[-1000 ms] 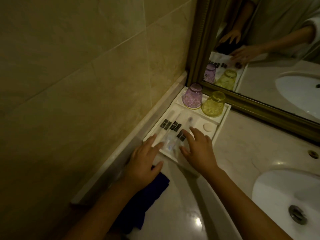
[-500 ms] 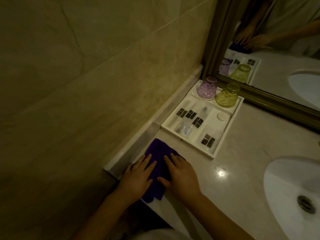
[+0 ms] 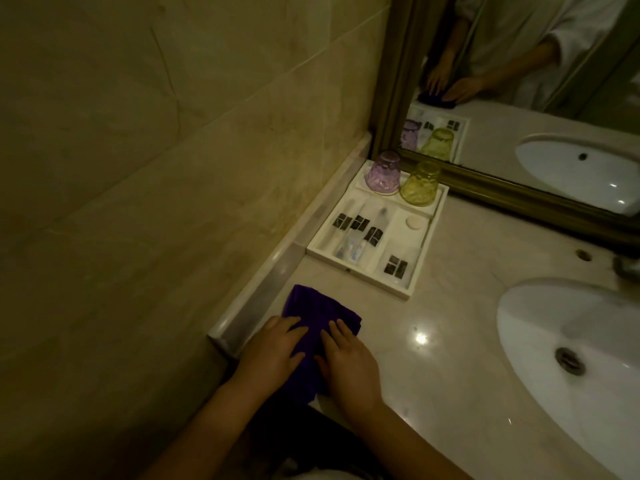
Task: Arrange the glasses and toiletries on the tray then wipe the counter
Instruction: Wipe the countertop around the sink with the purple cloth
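Hidden or cut off, lower centre and right of the frame

The hands cover the cloth's near part; the sink runs off the right edge; labels on the packets in the tray are too small to read.

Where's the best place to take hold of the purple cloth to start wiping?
Grip the purple cloth by its free far edge, coming from above. It lies flat on the marble counter, pinned near the front edge under the left hand and right hand; only the far half is exposed.
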### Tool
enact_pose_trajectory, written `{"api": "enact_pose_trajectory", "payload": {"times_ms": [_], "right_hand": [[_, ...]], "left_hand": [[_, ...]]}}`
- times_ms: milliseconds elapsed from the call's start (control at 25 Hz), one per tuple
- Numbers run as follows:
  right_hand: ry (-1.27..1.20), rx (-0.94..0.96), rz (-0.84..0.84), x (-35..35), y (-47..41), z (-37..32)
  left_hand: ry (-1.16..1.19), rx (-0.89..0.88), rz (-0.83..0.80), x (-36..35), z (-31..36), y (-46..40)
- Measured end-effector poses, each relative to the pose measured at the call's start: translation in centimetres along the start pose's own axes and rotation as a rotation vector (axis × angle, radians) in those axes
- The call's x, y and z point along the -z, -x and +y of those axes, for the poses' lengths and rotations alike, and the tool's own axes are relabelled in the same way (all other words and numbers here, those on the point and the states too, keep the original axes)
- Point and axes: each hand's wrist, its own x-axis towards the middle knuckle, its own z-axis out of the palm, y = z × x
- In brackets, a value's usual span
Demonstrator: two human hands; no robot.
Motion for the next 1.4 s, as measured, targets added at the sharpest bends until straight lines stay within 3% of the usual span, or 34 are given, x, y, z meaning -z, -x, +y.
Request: {"api": "enact_pose_trajectory", "payload": {"times_ms": [120, 320, 440, 680, 960, 1160, 1400], "right_hand": [[-0.101, -0.009, 0.095, 0.1, 1.5, 0.1], [-0.279, -0.103, 0.08, 1.1, 3.1, 0.7], [-0.294, -0.052, 0.163, 2.7, 3.3, 1.5], [-0.257, -0.073, 0.304, 9.1, 9.8, 5.3], [-0.162, -0.272, 0.435, 14.9, 25.7, 11.7], [-0.085, -0.378, 0.428, 17.7, 37.7, 16.1], [-0.038, -0.416, 0.351, 19.5, 44.5, 20.8]], "left_hand": [[0.052, -0.039, 0.103, -0.5, 0.7, 1.1], [0.155, -0.09, 0.149, -0.1, 1.7, 2.4], [0.235, -0.095, 0.19, 1.1, 2.7, 2.4], [0.289, -0.318, 0.218, 2.9, 11.2, 3.5], [0.336, -0.553, 0.147, -1.5, 26.0, 8.7], [0.387, -0.653, 0.045, -6.2, 36.2, 13.5], [0.426, -0.694, -0.09, -9.9, 43.2, 15.6]]}}
